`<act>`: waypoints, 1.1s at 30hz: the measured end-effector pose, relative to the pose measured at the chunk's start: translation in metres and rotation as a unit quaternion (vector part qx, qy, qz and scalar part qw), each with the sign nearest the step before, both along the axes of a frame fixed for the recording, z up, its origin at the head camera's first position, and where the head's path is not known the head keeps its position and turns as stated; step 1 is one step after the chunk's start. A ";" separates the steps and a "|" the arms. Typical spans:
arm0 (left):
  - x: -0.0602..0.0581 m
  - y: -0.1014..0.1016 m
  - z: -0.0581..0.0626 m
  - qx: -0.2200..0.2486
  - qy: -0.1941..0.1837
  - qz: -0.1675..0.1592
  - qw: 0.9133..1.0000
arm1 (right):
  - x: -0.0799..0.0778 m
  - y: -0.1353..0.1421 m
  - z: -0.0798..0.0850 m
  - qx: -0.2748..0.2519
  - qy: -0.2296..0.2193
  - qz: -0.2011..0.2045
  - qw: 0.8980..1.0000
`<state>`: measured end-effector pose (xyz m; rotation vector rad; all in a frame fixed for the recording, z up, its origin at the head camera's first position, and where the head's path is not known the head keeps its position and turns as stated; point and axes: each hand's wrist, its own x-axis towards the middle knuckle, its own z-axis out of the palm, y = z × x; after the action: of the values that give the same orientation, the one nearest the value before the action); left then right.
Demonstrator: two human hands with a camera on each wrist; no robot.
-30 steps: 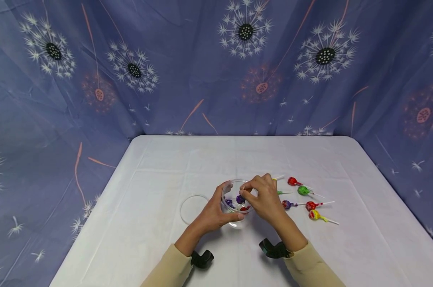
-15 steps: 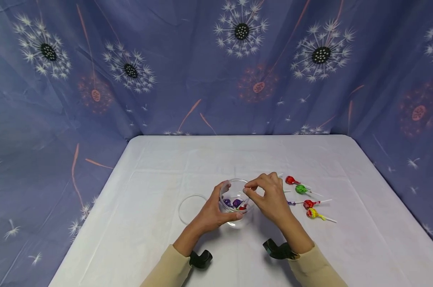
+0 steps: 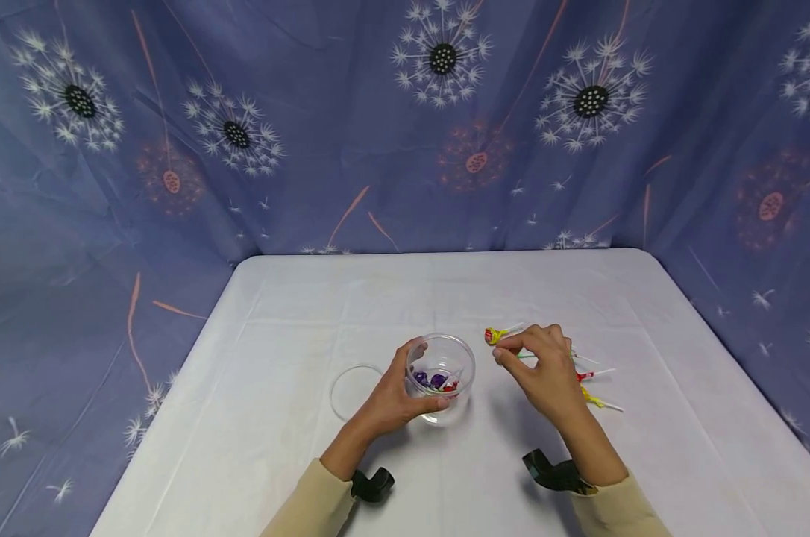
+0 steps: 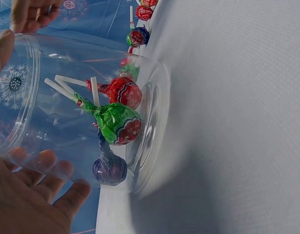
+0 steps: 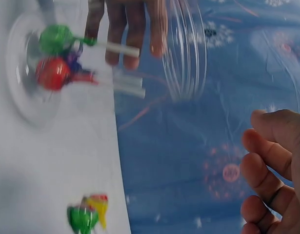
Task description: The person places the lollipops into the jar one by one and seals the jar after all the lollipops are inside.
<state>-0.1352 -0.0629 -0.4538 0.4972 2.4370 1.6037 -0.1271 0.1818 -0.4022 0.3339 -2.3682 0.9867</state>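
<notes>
My left hand (image 3: pixel 393 394) grips a clear plastic jar (image 3: pixel 470 373) around its side, with the thumb near the front and fingers behind. Its mouth is uncovered and tilts toward me. Inside lie several wrapped lollipops, among them a green lollipop (image 4: pixel 118 123), a red lollipop (image 4: pixel 125 92) and a purple lollipop (image 4: pixel 110 168), with white sticks toward the mouth. To the right of the jar, my right hand (image 3: pixel 544 369) hovers over the table with loosely bent fingers and nothing between them. Close beyond its fingertips lies a yellow lollipop (image 3: pixel 492 335).
A clear round lid (image 3: pixel 332 391) lies on the white table (image 3: pixel 297 321) left of the jar. Several more lollipops lie at the right, partly hidden by my right hand, including another yellow lollipop (image 3: pixel 594 400). A blue dandelion-print curtain (image 3: pixel 351 134) hangs behind the table.
My right hand let go of a purple lollipop into the jar, then moved right, over the lollipops on the table. My left hand still holds the jar in place.
</notes>
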 end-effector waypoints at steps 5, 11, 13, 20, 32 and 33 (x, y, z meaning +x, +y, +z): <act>0.000 -0.001 0.000 -0.001 -0.001 0.004 1.000 | 0.003 0.017 -0.006 -0.001 -0.019 -0.035 0.999; -0.001 -0.002 0.000 0.007 0.000 0.003 1.000 | 0.007 0.034 -0.015 0.000 -0.036 -0.067 0.997; -0.001 -0.002 0.000 0.006 -0.002 0.002 1.000 | 0.009 0.040 -0.017 0.000 -0.041 -0.076 0.996; 0.000 -0.001 0.000 0.006 -0.005 0.000 1.000 | 0.017 0.065 -0.022 0.004 -0.063 -0.116 0.991; -0.001 0.000 0.000 0.002 -0.001 -0.002 1.000 | 0.029 0.105 -0.040 0.041 -0.147 -0.173 0.973; -0.001 0.000 0.000 0.002 -0.002 -0.002 1.000 | 0.030 0.107 -0.043 0.043 -0.151 -0.175 0.972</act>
<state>-0.1366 -0.0628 -0.4543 0.4990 2.4291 1.6071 -0.0975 0.2889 -0.4448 -0.2152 -2.6232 0.8143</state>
